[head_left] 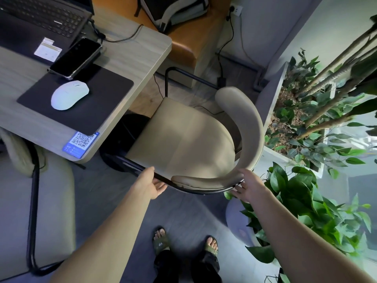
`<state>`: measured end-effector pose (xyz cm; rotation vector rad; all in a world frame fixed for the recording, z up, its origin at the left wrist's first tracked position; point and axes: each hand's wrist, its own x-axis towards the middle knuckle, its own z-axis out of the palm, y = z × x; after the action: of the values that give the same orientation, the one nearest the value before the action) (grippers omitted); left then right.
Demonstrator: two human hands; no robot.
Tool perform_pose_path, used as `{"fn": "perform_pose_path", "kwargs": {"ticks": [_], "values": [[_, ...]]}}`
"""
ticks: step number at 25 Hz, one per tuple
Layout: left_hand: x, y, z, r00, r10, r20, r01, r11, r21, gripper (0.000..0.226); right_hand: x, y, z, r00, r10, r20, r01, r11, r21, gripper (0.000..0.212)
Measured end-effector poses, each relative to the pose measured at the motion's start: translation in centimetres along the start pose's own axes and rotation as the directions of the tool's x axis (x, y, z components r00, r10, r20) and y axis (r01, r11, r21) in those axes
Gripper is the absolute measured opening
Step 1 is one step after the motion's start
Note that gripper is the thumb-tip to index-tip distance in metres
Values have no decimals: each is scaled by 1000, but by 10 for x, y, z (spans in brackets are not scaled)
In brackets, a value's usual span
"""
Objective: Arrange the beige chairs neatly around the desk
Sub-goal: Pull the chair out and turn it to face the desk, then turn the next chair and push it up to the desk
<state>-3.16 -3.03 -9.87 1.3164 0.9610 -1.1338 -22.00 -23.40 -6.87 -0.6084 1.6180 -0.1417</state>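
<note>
A beige chair with a curved padded backrest and a black tube frame stands at the right end of the desk, its seat edge close to the desk corner. My left hand grips the black frame at the chair's left rear. My right hand lies with spread fingers against the backrest's outer right rear, touching the frame. A second beige chair stands at the lower left, partly under the desk's front edge.
On the desk lie a laptop, a phone and a white mouse on a dark pad. Potted plants crowd the right side. A brown bench with a backpack stands behind. Cables run along the floor.
</note>
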Motion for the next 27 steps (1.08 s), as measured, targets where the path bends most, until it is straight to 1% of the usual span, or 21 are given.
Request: {"fn": "perform_pose_path", "kwargs": {"ticks": [2,4,5,7,8,10,12,14,16,19,22,27], "values": [[-16,-1,-19,998,44,45,-47,997,66,28,-27,6,-2,998,-61,16,62,996,-71,41],[-33,3,-44,987,119,107,-133,983,129,27,-54,15,-1,990,-131,54,139,964,-226,39],[-42,7,-58,980,155,124,-172,975,140,25,-66,20,0,986,-147,83,164,948,-274,36],[-69,16,-100,967,226,118,-240,964,114,22,-99,34,7,974,-149,171,198,929,-313,33],[-78,20,-117,962,252,106,-261,961,87,22,-111,40,11,965,-157,208,218,923,-317,31],[-100,25,-162,950,306,56,-306,952,-18,23,-143,57,21,940,-184,287,275,906,-322,27],[-120,24,-201,934,358,18,-356,932,-73,25,-172,74,30,902,-217,372,344,883,-320,22],[-140,15,-237,923,384,-9,-382,915,-129,28,-198,94,38,867,-227,443,388,866,-317,15],[-161,-3,-275,915,401,-34,-401,901,-167,31,-222,121,46,850,-220,478,400,861,-314,14],[-183,-34,-336,914,400,-67,-405,898,-172,32,-252,172,57,829,-179,530,384,871,-306,19],[-193,-57,-395,911,393,-125,-409,899,-154,31,-279,212,67,820,-142,555,388,851,-354,18],[-203,-60,-490,882,423,-208,-443,894,-59,31,-314,259,103,806,-119,580,425,798,-428,18]]}}
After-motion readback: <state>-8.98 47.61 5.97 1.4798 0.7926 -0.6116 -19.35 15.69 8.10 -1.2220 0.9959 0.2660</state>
